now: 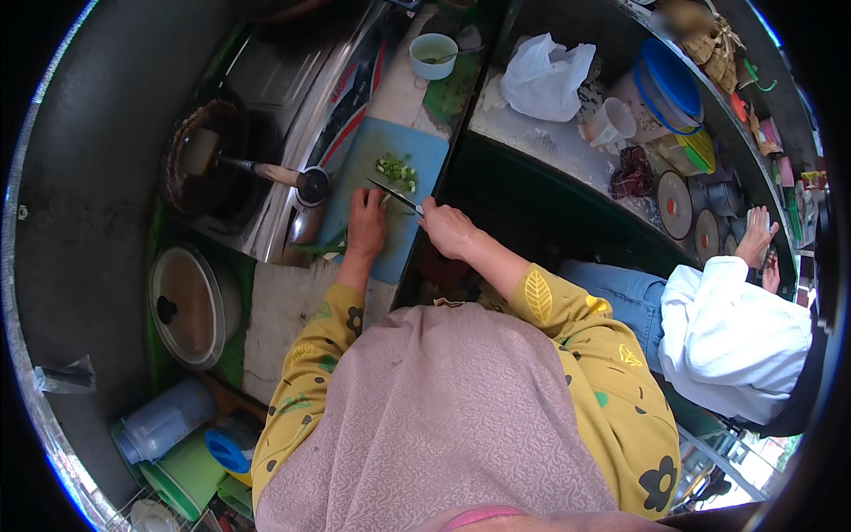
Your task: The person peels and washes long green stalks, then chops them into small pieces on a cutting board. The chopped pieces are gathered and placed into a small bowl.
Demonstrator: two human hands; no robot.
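Note:
My right hand (pixel 449 227) grips the handle of a kitchen knife (pixel 395 194), its blade pointing left across a blue cutting board (pixel 425 147). Close by the blade, my left hand (pixel 367 223) presses green stalks (pixel 327 250) against the board with its fingers curled. The long ends of these stalks stick out past the board's left edge, partly hidden under the hand. Just beyond the blade sits a small heap of chopped green onion (pixel 397 171).
Left of the board is a gas stove (pixel 346 86), where a wood-handled ladle (pixel 272 173) rests over a dark wok (pixel 193 156). A lidded pot (pixel 189 306) stands nearer. Past the board is a white bowl (pixel 433 56) with a spoon. A person in a white shirt (pixel 725 332) stands at right.

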